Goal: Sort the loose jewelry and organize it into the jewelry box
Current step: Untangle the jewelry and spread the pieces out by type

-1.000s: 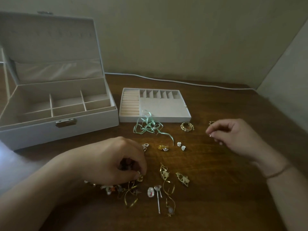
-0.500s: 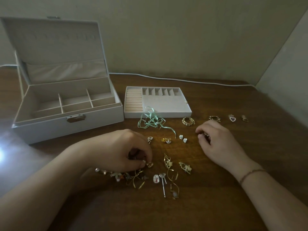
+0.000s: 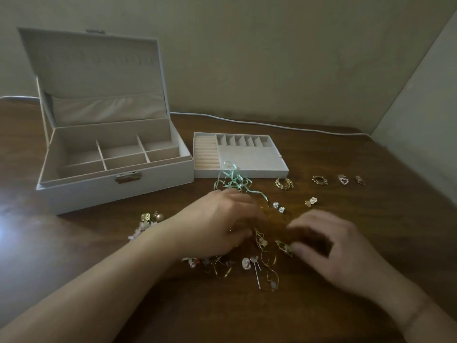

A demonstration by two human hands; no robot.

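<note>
Hands [image 3: 222, 224] shifted right, now blurred

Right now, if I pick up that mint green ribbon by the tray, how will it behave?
The mint green ribbon looks thin and loosely curled, so probably floppy and very light. Its loops lie tangled, so they might snag. A tail trails toward the left hand, so it may drag along.
</note>
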